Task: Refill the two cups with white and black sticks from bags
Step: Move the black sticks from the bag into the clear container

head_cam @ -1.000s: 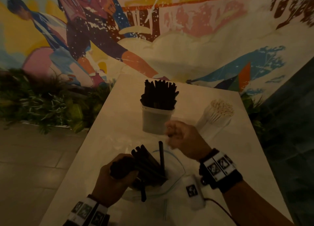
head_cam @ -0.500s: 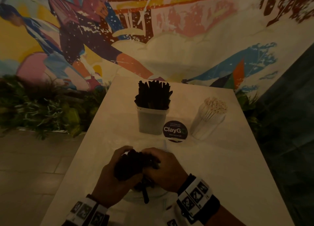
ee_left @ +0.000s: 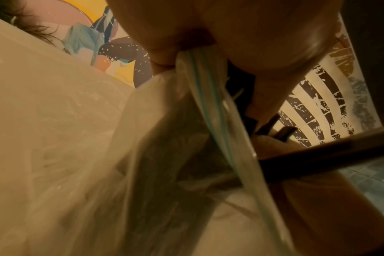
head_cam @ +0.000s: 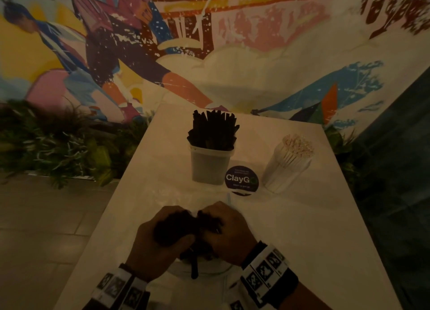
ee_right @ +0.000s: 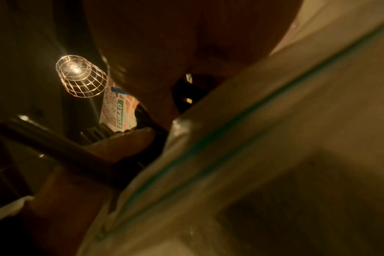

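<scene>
A bundle of black sticks (head_cam: 176, 228) sits at the near end of the table, inside a clear zip bag (head_cam: 204, 269). My left hand (head_cam: 160, 239) grips the bundle from the left and my right hand (head_cam: 228, 233) grips it from the right. The left wrist view shows the bag's blue-striped mouth (ee_left: 210, 110) pinched under my fingers and one black stick (ee_left: 318, 155) poking out. Farther back stands a translucent cup (head_cam: 210, 167) packed with black sticks (head_cam: 213, 130). A clear cup (head_cam: 285, 172) of white sticks (head_cam: 297, 145) stands to its right.
A round dark "ClayGo" sticker (head_cam: 241, 180) lies on the white table (head_cam: 314, 228) between the cups. Plants (head_cam: 58, 146) line the floor on the left, below a painted mural wall (head_cam: 256, 41). A caged lamp (ee_right: 80, 76) hangs overhead.
My right hand came back from near the black-stick cup and closed over the bundle beside my left hand. The splayed sticks are now gathered between both hands.
</scene>
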Demonstrator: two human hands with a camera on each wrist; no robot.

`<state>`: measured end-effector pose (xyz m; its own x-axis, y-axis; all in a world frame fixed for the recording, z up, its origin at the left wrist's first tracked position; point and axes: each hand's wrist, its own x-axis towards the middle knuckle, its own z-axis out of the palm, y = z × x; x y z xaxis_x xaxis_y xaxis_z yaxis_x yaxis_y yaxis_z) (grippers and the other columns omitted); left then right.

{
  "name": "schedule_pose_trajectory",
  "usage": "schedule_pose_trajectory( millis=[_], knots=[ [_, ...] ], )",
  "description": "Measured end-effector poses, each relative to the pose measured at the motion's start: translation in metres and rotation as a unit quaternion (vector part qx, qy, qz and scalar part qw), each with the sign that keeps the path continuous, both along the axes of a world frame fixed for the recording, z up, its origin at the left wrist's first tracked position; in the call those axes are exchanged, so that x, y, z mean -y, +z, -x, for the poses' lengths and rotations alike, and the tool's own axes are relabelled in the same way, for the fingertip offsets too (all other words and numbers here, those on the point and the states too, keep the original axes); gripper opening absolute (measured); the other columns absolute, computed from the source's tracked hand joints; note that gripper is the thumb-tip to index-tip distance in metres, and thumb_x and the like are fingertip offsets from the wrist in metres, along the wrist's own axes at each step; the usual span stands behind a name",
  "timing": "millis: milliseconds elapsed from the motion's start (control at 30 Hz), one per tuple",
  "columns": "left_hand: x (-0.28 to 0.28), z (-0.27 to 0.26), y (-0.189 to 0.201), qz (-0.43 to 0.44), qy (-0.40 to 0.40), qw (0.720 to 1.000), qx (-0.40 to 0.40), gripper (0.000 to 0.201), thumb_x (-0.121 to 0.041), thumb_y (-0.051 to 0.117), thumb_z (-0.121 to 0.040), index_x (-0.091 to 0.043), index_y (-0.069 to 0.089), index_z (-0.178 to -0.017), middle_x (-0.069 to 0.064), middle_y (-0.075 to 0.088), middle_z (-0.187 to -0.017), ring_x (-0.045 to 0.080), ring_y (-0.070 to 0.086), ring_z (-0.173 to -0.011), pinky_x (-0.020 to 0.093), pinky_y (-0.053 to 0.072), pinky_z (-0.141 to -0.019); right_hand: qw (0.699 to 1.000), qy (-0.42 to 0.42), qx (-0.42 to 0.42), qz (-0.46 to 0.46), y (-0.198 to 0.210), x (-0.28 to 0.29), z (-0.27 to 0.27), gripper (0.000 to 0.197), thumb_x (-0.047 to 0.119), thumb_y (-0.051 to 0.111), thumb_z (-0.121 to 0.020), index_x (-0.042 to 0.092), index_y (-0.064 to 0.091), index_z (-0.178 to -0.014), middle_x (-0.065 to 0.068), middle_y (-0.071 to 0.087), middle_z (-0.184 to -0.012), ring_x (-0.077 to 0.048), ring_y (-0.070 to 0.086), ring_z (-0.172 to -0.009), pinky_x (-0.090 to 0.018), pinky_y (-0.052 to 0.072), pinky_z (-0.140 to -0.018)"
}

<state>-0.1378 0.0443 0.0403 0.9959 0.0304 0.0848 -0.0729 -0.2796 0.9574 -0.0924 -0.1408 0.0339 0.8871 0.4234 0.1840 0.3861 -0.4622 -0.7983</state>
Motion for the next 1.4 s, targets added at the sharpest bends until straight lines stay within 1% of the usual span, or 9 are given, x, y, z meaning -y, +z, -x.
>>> schedule_pose_trajectory(
  millis=[67, 167, 233, 400, 567, 867, 1100, 1233, 1400],
  knots=[
    [-0.001, 0.000, -0.003, -0.003, -0.001, 1.000, 0.000, 0.051, -0.043, 0.075, -0.055, -0.046, 0.058, -0.104, -0.014, 0.069, -0.102, 0.011, 0.066, -0.098, 0.041, 0.054, -0.089, 1.000, -0.009, -0.004, -0.015, -0.003, 0.001, -0.002, 0.016, 0.028, 0.064, -0.074, 0.029, 0.056, -0.087, 0.007, 0.055, -0.084, -0.012, 0.055, -0.077, -0.033, 0.049, -0.072],
    [0.000, 0.000, -0.002, -0.016, 0.001, 1.000, 0.011, 0.049, -0.043, 0.073, -0.056, -0.054, 0.057, -0.101, -0.018, 0.067, -0.100, 0.006, 0.066, -0.094, 0.033, 0.055, -0.085, 0.994, -0.025, -0.050, -0.092, 0.001, 0.002, -0.001, 0.016, 0.021, 0.063, -0.073, 0.012, 0.055, -0.084, -0.004, 0.060, -0.082, -0.019, 0.058, -0.076, -0.038, 0.050, -0.071],
    [0.000, 0.000, -0.001, -0.026, 0.000, 1.000, 0.014, 0.048, -0.044, 0.071, -0.057, -0.055, 0.055, -0.101, -0.019, 0.067, -0.100, 0.003, 0.066, -0.092, 0.028, 0.056, -0.083, 0.985, -0.055, -0.082, -0.143, 0.003, 0.003, -0.003, 0.009, 0.016, 0.058, -0.072, 0.012, 0.054, -0.080, -0.005, 0.062, -0.077, -0.021, 0.060, -0.076, -0.040, 0.052, -0.072],
    [0.001, 0.000, 0.000, -0.023, -0.001, 1.000, 0.018, 0.045, -0.044, 0.070, -0.058, -0.053, 0.056, -0.099, -0.021, 0.066, -0.099, 0.001, 0.065, -0.091, 0.022, 0.055, -0.079, 0.926, -0.135, -0.130, -0.328, 0.002, 0.007, -0.011, 0.023, -0.010, 0.049, -0.062, 0.013, 0.046, -0.068, -0.004, 0.057, -0.064, -0.025, 0.056, -0.068, -0.041, 0.050, -0.070],
    [0.002, 0.000, -0.002, -0.008, 0.005, 1.000, 0.012, 0.046, -0.047, 0.069, -0.055, -0.047, 0.055, -0.099, -0.020, 0.065, -0.098, 0.001, 0.064, -0.090, 0.016, 0.053, -0.076, 0.943, -0.154, -0.165, -0.244, -0.018, 0.009, -0.012, 0.042, -0.018, 0.054, -0.069, 0.023, 0.051, -0.063, 0.002, 0.060, -0.063, -0.017, 0.059, -0.068, -0.039, 0.048, -0.073],
    [0.000, 0.003, -0.006, -0.001, 0.020, 1.000, -0.005, 0.047, -0.045, 0.071, -0.053, -0.052, 0.056, -0.097, -0.022, 0.066, -0.096, -0.002, 0.064, -0.089, 0.013, 0.052, -0.076, 0.950, -0.158, -0.085, -0.256, -0.004, 0.013, -0.020, 0.028, -0.009, 0.067, -0.073, 0.013, 0.051, -0.066, 0.000, 0.059, -0.068, -0.020, 0.059, -0.070, -0.027, 0.052, -0.074],
    [0.001, 0.003, -0.008, -0.003, 0.018, 1.000, -0.012, 0.052, -0.020, 0.079, -0.061, -0.051, 0.056, -0.095, -0.021, 0.066, -0.094, 0.001, 0.064, -0.088, 0.017, 0.052, -0.074, 0.963, -0.195, -0.128, -0.136, -0.031, 0.016, -0.012, 0.040, -0.003, 0.071, -0.072, 0.024, 0.049, -0.054, 0.014, 0.059, -0.058, -0.002, 0.055, -0.058, -0.011, 0.044, -0.065],
    [0.000, 0.002, -0.008, 0.007, 0.018, 1.000, -0.012, 0.046, -0.043, 0.072, -0.056, -0.046, 0.055, -0.099, -0.017, 0.066, -0.093, 0.005, 0.066, -0.087, 0.024, 0.054, -0.076, 0.966, -0.192, -0.127, -0.116, -0.032, 0.014, -0.016, 0.043, 0.000, 0.070, -0.072, 0.034, 0.052, -0.052, 0.013, 0.058, -0.058, -0.006, 0.055, -0.059, -0.023, 0.048, -0.068],
    [-0.002, 0.003, -0.009, 0.019, 0.023, 0.999, -0.016, 0.046, -0.045, 0.070, -0.053, -0.047, 0.056, -0.097, -0.015, 0.068, -0.093, 0.005, 0.066, -0.086, 0.026, 0.055, -0.075, 0.954, -0.179, -0.129, -0.202, -0.009, 0.013, -0.019, 0.042, -0.007, 0.067, -0.076, 0.030, 0.056, -0.059, 0.004, 0.062, -0.063, -0.026, 0.062, -0.070, -0.038, 0.053, -0.075]
  ],
)
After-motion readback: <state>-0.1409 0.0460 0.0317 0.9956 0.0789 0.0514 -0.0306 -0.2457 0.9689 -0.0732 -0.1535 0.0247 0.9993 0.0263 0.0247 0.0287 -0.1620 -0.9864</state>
